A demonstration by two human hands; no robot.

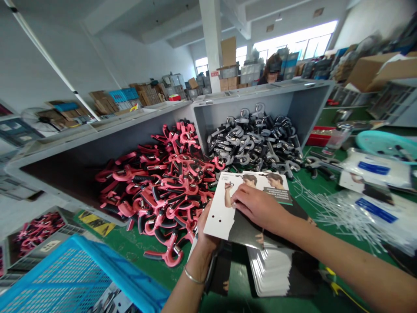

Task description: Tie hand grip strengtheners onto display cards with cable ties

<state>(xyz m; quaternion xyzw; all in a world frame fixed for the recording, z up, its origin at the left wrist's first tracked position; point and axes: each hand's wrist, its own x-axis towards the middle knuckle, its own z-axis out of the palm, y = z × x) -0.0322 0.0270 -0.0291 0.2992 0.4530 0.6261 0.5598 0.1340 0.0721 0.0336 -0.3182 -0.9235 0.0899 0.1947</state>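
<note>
My left hand (206,232) grips a printed cardboard backing card (217,224) from below its left edge; the hand is closed, its fingers mostly hidden underneath. The card is white and dark, with pictures of a person and two small punched holes. Over its face lies my right hand (259,208), fingers bent and pressed together; whatever they pinch cannot be made out. Another printed card (276,184) shows behind and right of that hand. Below, a thick stack of the same cards (272,271) rests on the green table (148,278).
Pink-black hand grip strengtheners (176,174) spill from one grey bin (42,150); grey-black ones (247,141) fill another (309,106). White cable ties (339,215) and bagged packs (374,167) lie right. Yellow-handled pliers (335,284), a blue basket (65,278) and a person (272,69) are visible.
</note>
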